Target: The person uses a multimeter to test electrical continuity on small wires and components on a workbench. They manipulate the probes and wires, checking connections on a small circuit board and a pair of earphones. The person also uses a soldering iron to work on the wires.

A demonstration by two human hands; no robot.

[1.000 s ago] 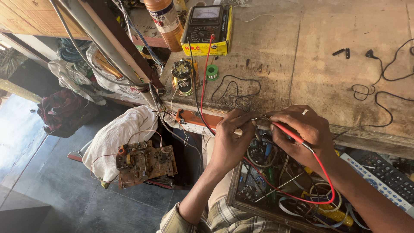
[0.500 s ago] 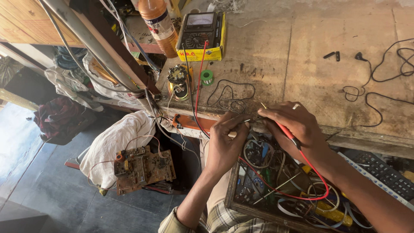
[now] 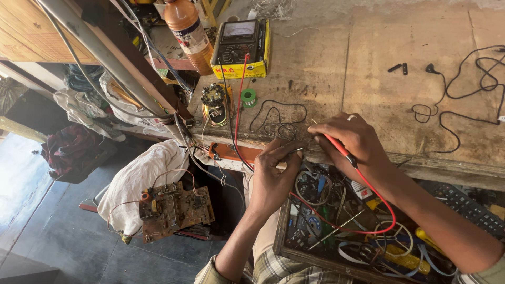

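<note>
My right hand (image 3: 355, 141) grips a red test probe (image 3: 336, 148) whose red lead (image 3: 368, 210) loops down over an open drawer. My left hand (image 3: 273, 171) pinches a thin metal probe tip or wire end (image 3: 295, 151) at the bench's front edge, almost touching the red probe's tip. A black lead (image 3: 227, 110) and a red lead (image 3: 239, 105) run up to a yellow-cased analogue meter (image 3: 242, 47) at the back of the wooden bench (image 3: 368, 68). A thin black wire coil (image 3: 276, 118) lies just beyond my fingers.
An orange bottle (image 3: 188, 32), a small green solder spool (image 3: 248, 98) and a coil part (image 3: 215, 102) stand near the meter. Black earphone wires (image 3: 457, 100) lie at right. The open drawer (image 3: 342, 226) holds tangled wires. A circuit board (image 3: 173, 210) rests on white cloth (image 3: 142, 179) below.
The view has shifted slightly; both hands stay together at the bench edge, with the fingers closing in around the probe tips. Nothing was let go.
</note>
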